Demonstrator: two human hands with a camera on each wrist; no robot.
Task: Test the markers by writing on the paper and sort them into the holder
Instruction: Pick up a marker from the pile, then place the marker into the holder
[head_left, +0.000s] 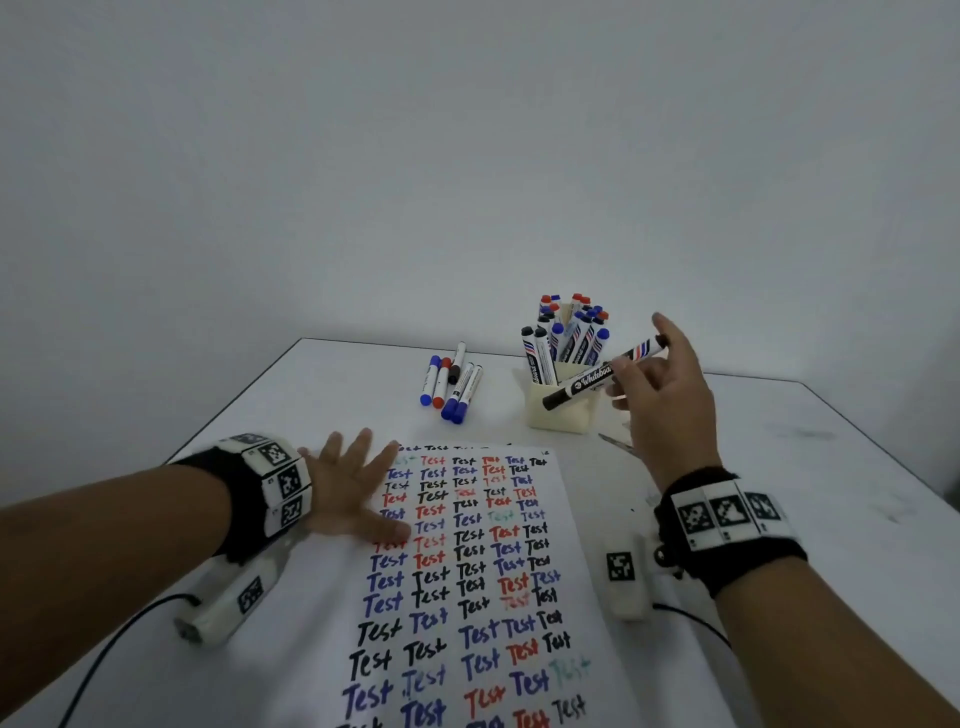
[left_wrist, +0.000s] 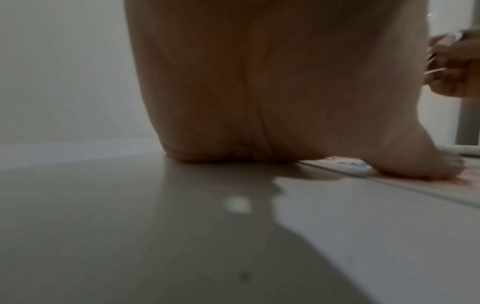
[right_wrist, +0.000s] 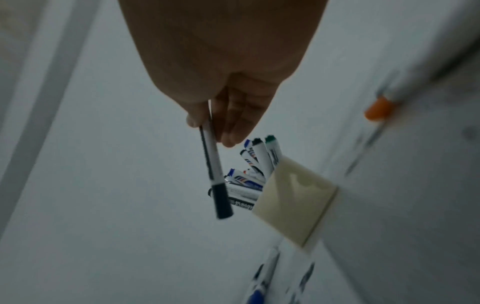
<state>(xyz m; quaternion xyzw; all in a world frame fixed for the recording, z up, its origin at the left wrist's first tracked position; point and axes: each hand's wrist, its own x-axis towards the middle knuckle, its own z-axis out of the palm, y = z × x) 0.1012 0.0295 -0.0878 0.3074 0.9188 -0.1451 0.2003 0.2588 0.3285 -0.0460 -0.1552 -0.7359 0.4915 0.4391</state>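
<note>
Paper (head_left: 470, 582) fills the near edge of the worktop (head_left: 779, 467), crowded with rows of "Test" in black, blue and red. Left hand (head_left: 353, 491) lies flat on its upper left corner, fingers spread and straight, holding nothing. Up goes the right hand (head_left: 662, 400), its grip pinched on a black-capped marker (head_left: 602, 376), which hangs slanted in the air, cap end low, right in front of the cream holder (head_left: 558, 410). That holder is packed with upright markers, caps blue, red and black. Left of it, 5 loose markers (head_left: 452, 384) lie side by side on the worktop, beyond the paper.
</note>
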